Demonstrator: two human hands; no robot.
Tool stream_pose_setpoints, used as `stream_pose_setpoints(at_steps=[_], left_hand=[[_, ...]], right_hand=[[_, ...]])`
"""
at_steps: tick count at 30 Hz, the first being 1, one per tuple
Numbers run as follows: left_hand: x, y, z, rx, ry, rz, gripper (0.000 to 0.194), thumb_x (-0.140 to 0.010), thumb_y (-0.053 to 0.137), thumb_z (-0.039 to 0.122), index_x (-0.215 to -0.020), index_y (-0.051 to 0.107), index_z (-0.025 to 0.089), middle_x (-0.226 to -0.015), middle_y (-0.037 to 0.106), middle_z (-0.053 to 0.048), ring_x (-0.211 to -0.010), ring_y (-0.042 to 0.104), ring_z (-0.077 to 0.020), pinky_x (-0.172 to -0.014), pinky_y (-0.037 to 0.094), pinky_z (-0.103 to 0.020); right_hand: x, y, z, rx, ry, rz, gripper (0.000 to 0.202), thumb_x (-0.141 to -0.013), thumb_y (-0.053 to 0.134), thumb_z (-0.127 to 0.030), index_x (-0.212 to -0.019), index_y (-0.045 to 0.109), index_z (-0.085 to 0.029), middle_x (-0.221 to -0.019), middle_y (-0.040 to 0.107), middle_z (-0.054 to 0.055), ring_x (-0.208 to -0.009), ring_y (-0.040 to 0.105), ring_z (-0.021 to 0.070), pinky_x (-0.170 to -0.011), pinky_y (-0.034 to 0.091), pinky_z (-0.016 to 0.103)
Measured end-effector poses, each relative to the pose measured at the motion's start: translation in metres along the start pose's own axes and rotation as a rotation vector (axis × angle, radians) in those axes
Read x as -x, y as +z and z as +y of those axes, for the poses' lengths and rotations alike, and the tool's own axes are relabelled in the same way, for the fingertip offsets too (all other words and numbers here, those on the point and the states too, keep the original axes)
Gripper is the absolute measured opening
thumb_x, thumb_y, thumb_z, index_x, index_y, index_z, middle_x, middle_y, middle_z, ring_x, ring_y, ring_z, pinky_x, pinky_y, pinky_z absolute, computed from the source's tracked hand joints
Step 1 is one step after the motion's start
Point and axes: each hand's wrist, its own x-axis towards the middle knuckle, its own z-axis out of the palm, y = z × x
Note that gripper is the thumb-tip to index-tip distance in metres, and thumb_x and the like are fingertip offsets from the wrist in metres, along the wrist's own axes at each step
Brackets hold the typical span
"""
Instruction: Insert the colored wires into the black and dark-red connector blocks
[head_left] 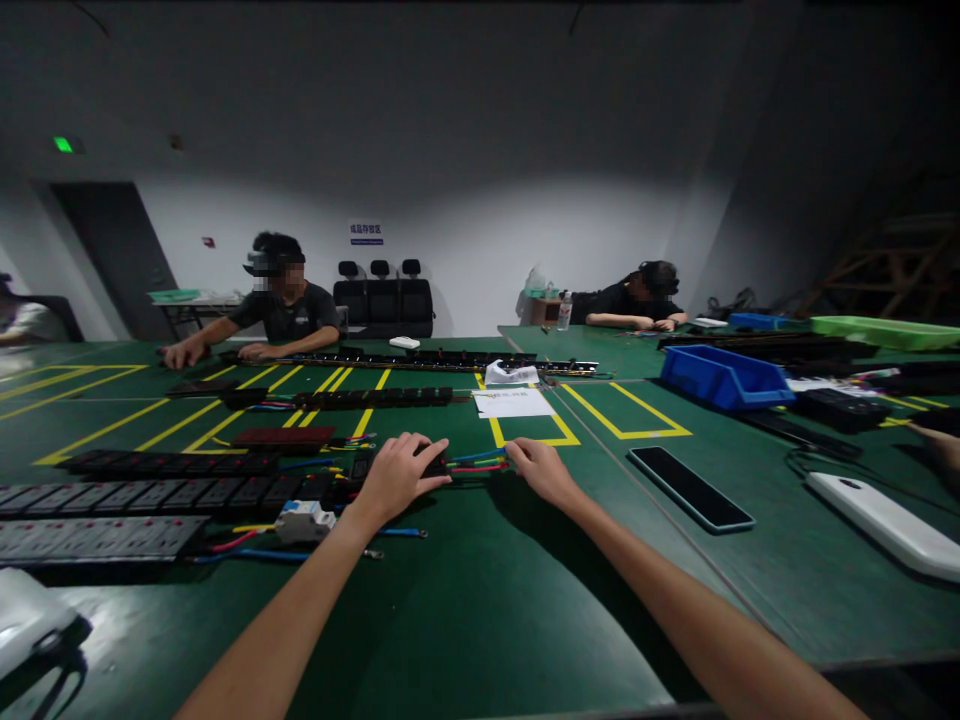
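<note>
My left hand (401,475) lies over the right end of a black socket strip (255,492), its fingers spread toward the right and holding that end. Blue, green and red wires (480,462) come out of the strip's end beneath it. At their far end my right hand (532,465) pinches the blue wire between thumb and finger. Below the strip, a grey socket strip (105,540) and a white breaker (305,521) with yellow, red and blue wires lie to the left of my left forearm.
A phone (690,488), a white device (885,525) and a blue bin (724,378) stand at the right. White paper (514,402) and more strips (375,398) lie beyond my hands. Two people sit across the green table (480,620); another hand shows at the right edge.
</note>
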Motion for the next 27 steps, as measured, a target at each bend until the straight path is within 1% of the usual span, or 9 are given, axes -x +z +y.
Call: stream_pose_setpoints(at_steps=[2, 4, 7, 10, 13, 16, 20, 24, 27], left_hand=[[-0.001, -0.004, -0.001, -0.005, 0.024, 0.027, 0.056, -0.094, 0.056, 0.057, -0.139, 0.056, 0.023, -0.116, 0.063, -0.011, -0.103, 0.057, -0.0266, -0.086, 0.045, -0.040], [-0.001, -0.008, 0.000, -0.003, 0.045, 0.065, 0.056, -0.094, 0.055, 0.056, -0.139, 0.057, 0.023, -0.117, 0.063, -0.012, -0.104, 0.056, -0.0271, -0.087, 0.045, -0.040], [-0.001, -0.010, 0.001, 0.018, 0.065, 0.123, 0.055, -0.094, 0.056, 0.056, -0.138, 0.057, 0.024, -0.117, 0.063, -0.013, -0.106, 0.056, -0.0278, -0.088, 0.046, -0.042], [0.000, -0.010, 0.002, 0.028, 0.048, 0.177, 0.056, -0.093, 0.056, 0.058, -0.139, 0.057, 0.025, -0.115, 0.063, -0.013, -0.104, 0.057, -0.0277, -0.088, 0.047, -0.043], [0.000, -0.010, 0.003, 0.031, 0.019, 0.242, 0.057, -0.093, 0.055, 0.059, -0.138, 0.058, 0.023, -0.113, 0.063, -0.013, -0.102, 0.058, -0.0269, -0.089, 0.048, -0.043], [0.001, -0.011, 0.005, 0.030, 0.005, 0.292, 0.057, -0.094, 0.054, 0.059, -0.138, 0.058, 0.023, -0.112, 0.064, -0.013, -0.102, 0.058, -0.0268, -0.090, 0.048, -0.042], [0.001, -0.014, 0.007, 0.017, 0.007, 0.303, 0.057, -0.094, 0.054, 0.059, -0.137, 0.059, 0.022, -0.112, 0.064, -0.012, -0.102, 0.059, -0.0269, -0.090, 0.048, -0.042], [0.001, -0.015, 0.009, 0.024, 0.019, 0.287, 0.057, -0.094, 0.054, 0.061, -0.136, 0.060, 0.022, -0.112, 0.065, -0.013, -0.102, 0.059, -0.0265, -0.088, 0.048, -0.042], [0.001, -0.014, 0.010, 0.032, 0.028, 0.276, 0.057, -0.094, 0.054, 0.061, -0.136, 0.059, 0.022, -0.112, 0.065, -0.012, -0.101, 0.059, -0.0262, -0.088, 0.048, -0.042]], right_hand=[[-0.003, 0.000, 0.000, -0.251, 0.087, 0.013, 0.040, -0.094, 0.046, -0.050, -0.077, 0.063, -0.018, -0.065, 0.056, 0.000, -0.056, 0.051, 0.0129, -0.052, 0.033, 0.023], [-0.004, -0.002, -0.001, -0.503, 0.208, 0.004, 0.038, -0.089, 0.054, -0.053, -0.083, 0.066, -0.017, -0.064, 0.054, -0.002, -0.051, 0.047, 0.0111, -0.046, 0.032, 0.022], [-0.004, -0.006, -0.005, -0.773, 0.323, -0.036, 0.038, -0.085, 0.062, -0.054, -0.089, 0.069, -0.016, -0.064, 0.054, -0.002, -0.050, 0.047, 0.0099, -0.042, 0.032, 0.019], [-0.001, -0.012, -0.010, -0.959, 0.378, -0.140, 0.043, -0.091, 0.056, -0.057, -0.093, 0.070, -0.017, -0.067, 0.059, 0.001, -0.056, 0.055, 0.0117, -0.045, 0.038, 0.019], [0.003, -0.016, -0.016, -1.118, 0.345, -0.232, 0.050, -0.096, 0.044, -0.063, -0.100, 0.069, -0.020, -0.085, 0.070, 0.006, -0.076, 0.067, 0.0157, -0.054, 0.047, 0.020], [0.008, -0.018, -0.024, -1.197, 0.287, -0.317, 0.057, -0.099, 0.035, -0.065, -0.103, 0.069, -0.020, -0.100, 0.074, 0.010, -0.090, 0.069, 0.0184, -0.057, 0.048, 0.021], [0.013, -0.016, -0.032, -1.178, 0.258, -0.450, 0.064, -0.102, 0.028, -0.061, -0.100, 0.073, -0.015, -0.111, 0.073, 0.014, -0.097, 0.068, 0.0195, -0.059, 0.047, 0.020], [0.014, -0.014, -0.034, -1.098, 0.234, -0.483, 0.067, -0.101, 0.028, -0.065, -0.105, 0.074, -0.016, -0.122, 0.069, 0.015, -0.102, 0.066, 0.0208, -0.060, 0.046, 0.021], [0.015, -0.013, -0.032, -1.093, 0.224, -0.514, 0.066, -0.101, 0.026, -0.064, -0.108, 0.074, -0.018, -0.124, 0.068, 0.013, -0.098, 0.065, 0.0193, -0.061, 0.045, 0.021]])
